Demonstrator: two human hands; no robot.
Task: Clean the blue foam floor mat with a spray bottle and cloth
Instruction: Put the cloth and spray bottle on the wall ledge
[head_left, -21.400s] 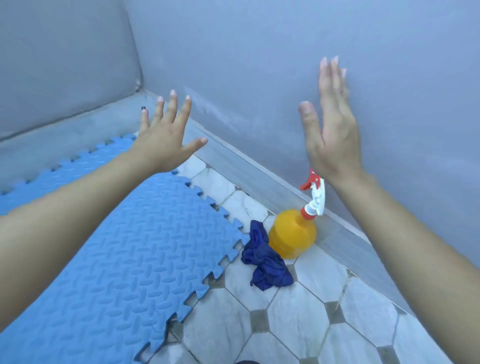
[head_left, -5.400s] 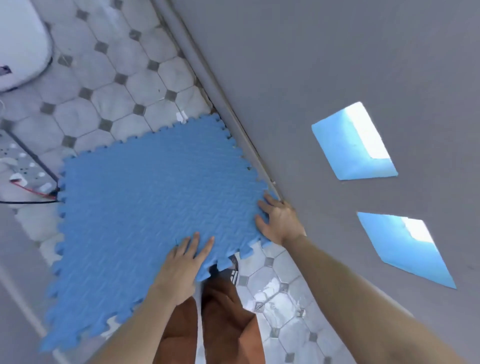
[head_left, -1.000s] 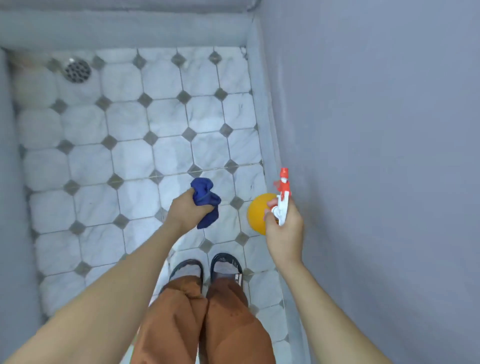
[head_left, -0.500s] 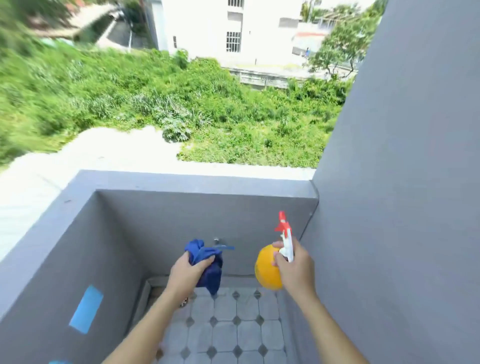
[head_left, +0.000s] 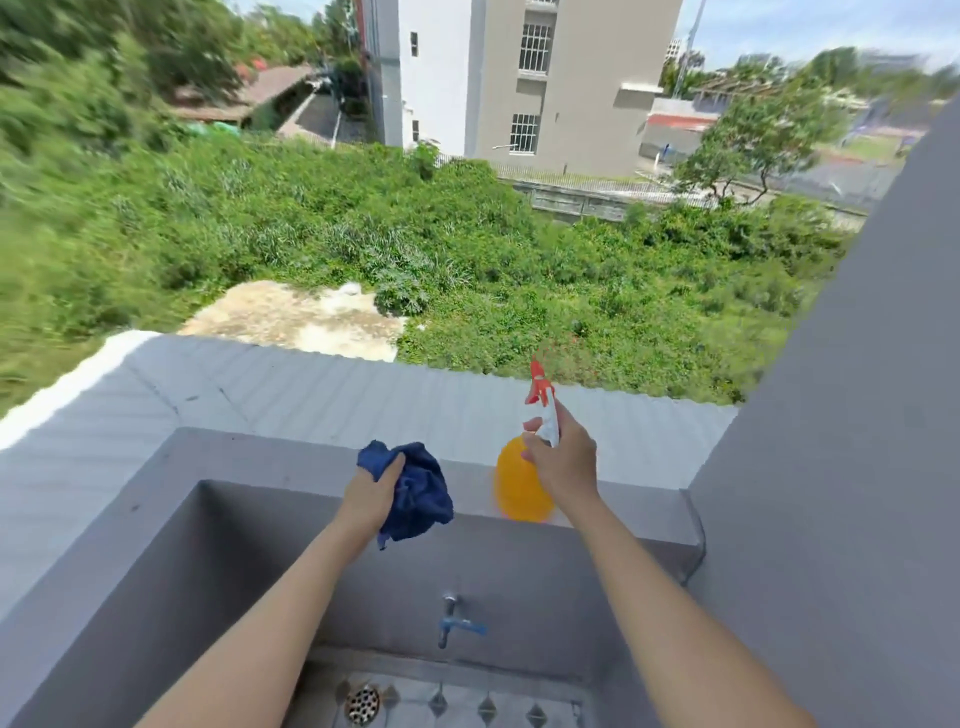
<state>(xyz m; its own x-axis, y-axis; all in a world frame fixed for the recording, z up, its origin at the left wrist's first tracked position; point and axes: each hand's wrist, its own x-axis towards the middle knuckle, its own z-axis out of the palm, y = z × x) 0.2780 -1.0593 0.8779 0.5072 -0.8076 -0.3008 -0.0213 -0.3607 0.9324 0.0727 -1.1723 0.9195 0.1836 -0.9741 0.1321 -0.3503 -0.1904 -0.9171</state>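
1. Grey parapet wall (head_left: 311, 457) fills my view; the blue foam mat is out of sight.
2. Orange spray bottle (head_left: 519, 488): my right hand (head_left: 563, 462) grips its neck. Rigid, probably slick.
3. Blue cloth (head_left: 418, 491): bunched in my left hand (head_left: 371, 496). Soft, light; take it anywhere.

A small strip of tiled floor (head_left: 467, 699) is seen at the bottom edge of the view — pale tiles set with small dark diamond insets. A round metal drain grate (head_left: 363, 705) is set into it at the left of the visible strip. The floor is enclosed by grey parapet walls (head_left: 171, 561), and a tap with a blue handle (head_left: 453, 621) is mounted on the far wall just above the tiles.
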